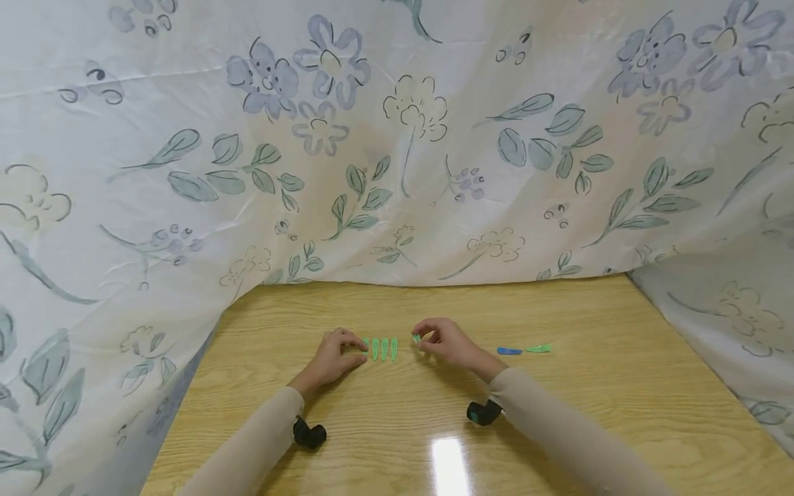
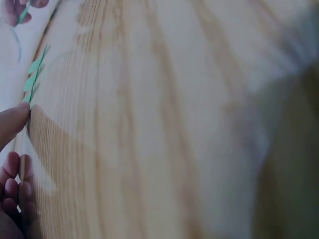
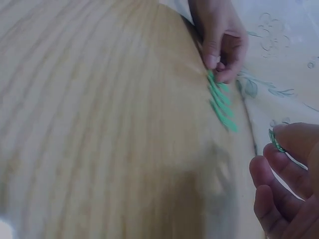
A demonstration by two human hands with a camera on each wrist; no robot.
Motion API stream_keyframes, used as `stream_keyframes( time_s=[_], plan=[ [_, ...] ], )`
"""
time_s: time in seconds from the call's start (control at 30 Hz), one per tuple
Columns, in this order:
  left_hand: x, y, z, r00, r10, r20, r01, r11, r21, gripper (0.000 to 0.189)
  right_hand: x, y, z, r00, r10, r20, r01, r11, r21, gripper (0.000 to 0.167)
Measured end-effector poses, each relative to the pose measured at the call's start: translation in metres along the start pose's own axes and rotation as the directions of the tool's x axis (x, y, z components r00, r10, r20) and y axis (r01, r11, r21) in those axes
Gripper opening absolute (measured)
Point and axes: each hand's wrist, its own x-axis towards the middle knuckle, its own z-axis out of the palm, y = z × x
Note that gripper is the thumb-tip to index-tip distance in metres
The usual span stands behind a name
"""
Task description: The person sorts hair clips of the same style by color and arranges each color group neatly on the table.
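Note:
Several green snap hair clips (image 1: 384, 349) lie side by side in a row on the wooden table. At the row's left end my left hand (image 1: 336, 357) has its thumb and index finger about the two ends of the leftmost green hair clip (image 1: 366, 344), which they partly hide. To the right of the row, my right hand (image 1: 448, 342) pinches another green hair clip (image 1: 416, 338) between thumb and fingertips. This held clip (image 3: 275, 141) also shows in the right wrist view, with the other fingers loosely bent below it.
Farther right on the table (image 1: 595, 399) lie a blue hair clip (image 1: 509, 351) and one more green clip (image 1: 538, 348), end to end. A floral cloth (image 1: 397, 207) hangs along the table's back edge and both sides. Each wrist carries a small black camera (image 1: 309, 434).

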Motion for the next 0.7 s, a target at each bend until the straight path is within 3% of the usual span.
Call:
stream_keyframes(
  time_s=[0.3, 0.7],
  plan=[
    [0.002, -0.001, 0.000, 1.000, 0.005, -0.004, -0.005, 1.000, 0.011, 0.009, 0.002, -0.002, 0.014, 0.998, 0.043, 0.050, -0.043, 0.999, -0.008, 0.028],
    [0.004, -0.001, -0.001, 1.000, 0.008, -0.003, -0.008, 1.000, 0.011, 0.009, 0.011, -0.002, 0.022, 0.996, 0.086, 0.027, -0.084, 0.995, -0.046, 0.027]
  ],
)
